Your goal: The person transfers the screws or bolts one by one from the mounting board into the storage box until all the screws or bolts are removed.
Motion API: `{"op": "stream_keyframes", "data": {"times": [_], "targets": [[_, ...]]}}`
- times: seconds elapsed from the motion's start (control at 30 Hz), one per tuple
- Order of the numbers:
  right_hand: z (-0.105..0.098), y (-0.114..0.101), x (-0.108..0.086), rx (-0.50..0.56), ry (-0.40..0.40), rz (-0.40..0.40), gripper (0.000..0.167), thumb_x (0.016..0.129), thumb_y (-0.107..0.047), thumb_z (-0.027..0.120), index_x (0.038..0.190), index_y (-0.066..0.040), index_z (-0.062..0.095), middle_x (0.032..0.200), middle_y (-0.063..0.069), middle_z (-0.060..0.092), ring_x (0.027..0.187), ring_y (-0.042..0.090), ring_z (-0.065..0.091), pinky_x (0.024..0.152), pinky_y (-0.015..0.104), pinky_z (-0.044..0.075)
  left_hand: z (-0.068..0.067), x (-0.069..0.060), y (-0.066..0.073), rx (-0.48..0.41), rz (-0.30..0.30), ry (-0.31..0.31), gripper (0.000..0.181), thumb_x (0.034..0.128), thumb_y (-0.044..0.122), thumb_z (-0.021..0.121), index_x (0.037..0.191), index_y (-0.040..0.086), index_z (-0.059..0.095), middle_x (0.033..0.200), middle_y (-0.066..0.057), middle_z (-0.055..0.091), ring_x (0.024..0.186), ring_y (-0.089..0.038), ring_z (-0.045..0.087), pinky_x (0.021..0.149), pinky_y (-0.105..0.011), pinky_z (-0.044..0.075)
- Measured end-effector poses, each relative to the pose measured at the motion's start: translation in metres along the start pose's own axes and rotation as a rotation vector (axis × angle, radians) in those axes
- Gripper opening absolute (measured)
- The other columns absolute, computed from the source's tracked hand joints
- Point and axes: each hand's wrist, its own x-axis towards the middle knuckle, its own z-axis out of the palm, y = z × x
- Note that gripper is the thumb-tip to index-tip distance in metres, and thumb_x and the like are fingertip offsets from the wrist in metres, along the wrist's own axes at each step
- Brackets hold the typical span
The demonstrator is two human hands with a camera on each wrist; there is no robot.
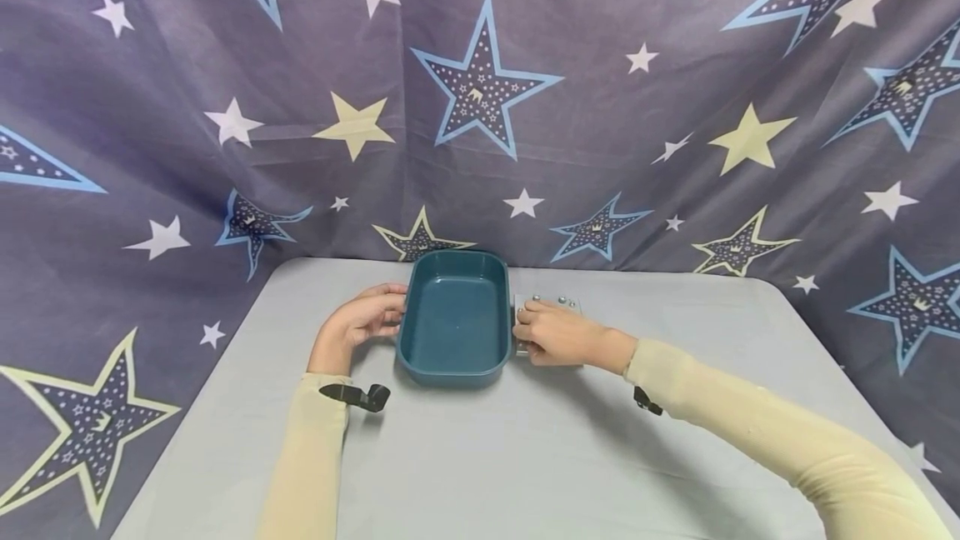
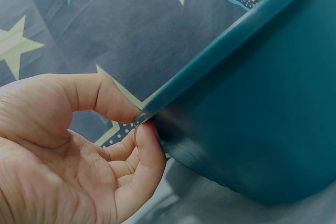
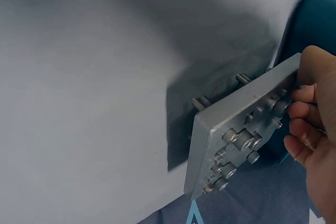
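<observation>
A teal rectangular basin [image 1: 455,319] sits upright at the table's far side, with nothing inside it. My left hand [image 1: 367,317] is at its left side; in the left wrist view the thumb and a finger pinch the rim [image 2: 210,59]. Right of the basin is a thick metal plate [image 3: 247,100] with several socket-head bolts [image 3: 243,139] through it, their threaded ends sticking out beneath. My right hand [image 1: 558,333] reaches over the plate's end nearest the basin. Its curled fingers [image 3: 302,129] pinch what looks like a bolt there, mostly hidden by the fingertips.
A pale cloth covers the table [image 1: 465,457]. Behind it hangs a dark grey curtain [image 1: 585,107] printed with stars, close to the basin's far edge. Dark camera straps [image 1: 352,395] are on both wrists over light sleeves [image 1: 750,419].
</observation>
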Motion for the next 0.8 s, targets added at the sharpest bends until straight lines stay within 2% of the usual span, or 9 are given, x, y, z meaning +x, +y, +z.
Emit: {"op": "stream_keyframes", "data": {"times": [0.2, 0.47, 0.8], "targets": [[-0.0035, -0.0015, 0.0014, 0.025, -0.018, 0.013, 0.012, 0.075, -0.007, 0.07, 0.083, -0.012, 0.063, 0.078, -0.002, 0.056, 0.077, 0.015, 0.041, 0.071, 0.028, 0.04, 0.0008, -0.001, 0.0011, -0.005, -0.009, 0.017, 0.052, 0.1007, 0.011, 0.051, 0.146, -0.005, 0.032, 0.088, 0.005, 0.065, 0.08, -0.006, 0.063, 0.072, -0.025, 0.054], [-0.0048, -0.0023, 0.0021, 0.051, -0.031, 0.029, 0.014, 0.074, -0.006, 0.072, 0.084, -0.01, 0.063, 0.077, -0.002, 0.055, 0.076, 0.015, 0.04, 0.071, 0.028, 0.039, 0.0011, -0.0008, 0.0006, -0.013, -0.002, 0.011, 0.054, 0.0961, 0.004, 0.049, 0.146, -0.004, 0.032, 0.085, 0.005, 0.062, 0.076, -0.006, 0.061, 0.071, -0.025, 0.053], [-0.0022, -0.001, 0.0027, 0.033, -0.019, 0.035, 0.014, 0.074, -0.009, 0.07, 0.08, -0.016, 0.06, 0.075, -0.005, 0.053, 0.076, 0.013, 0.042, 0.069, 0.026, 0.038, -0.0023, 0.001, -0.0029, -0.032, 0.011, -0.014, 0.052, 0.0948, 0.001, 0.048, 0.144, -0.004, 0.033, 0.089, 0.003, 0.063, 0.079, -0.007, 0.062, 0.072, -0.025, 0.055]]}}
